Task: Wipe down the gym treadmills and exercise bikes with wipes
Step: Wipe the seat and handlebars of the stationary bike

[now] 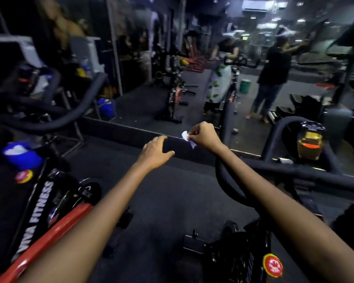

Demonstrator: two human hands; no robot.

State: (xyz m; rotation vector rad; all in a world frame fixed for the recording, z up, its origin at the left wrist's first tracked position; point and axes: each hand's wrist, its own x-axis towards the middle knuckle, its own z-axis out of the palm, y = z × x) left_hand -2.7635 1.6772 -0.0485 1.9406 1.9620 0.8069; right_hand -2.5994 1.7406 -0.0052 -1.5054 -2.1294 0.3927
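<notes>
Both forearms reach forward between two bikes, one at left (pixel 49 203) and one at right (pixel 253 231). Right hand (pixel 204 135) pinches a small white wipe (pixel 185 136) between curled fingertips, above the far end of the right bike's handlebar (pixel 294 174). Left hand (pixel 156 152) is spread and relaxed, holding nothing, just left of the wipe. Wipe is judged light, soft and limp, probably damp and easily torn; best gripped bunched at its middle, then pressed flat against the bar. Mirror (pixel 192 78) stands beyond.
</notes>
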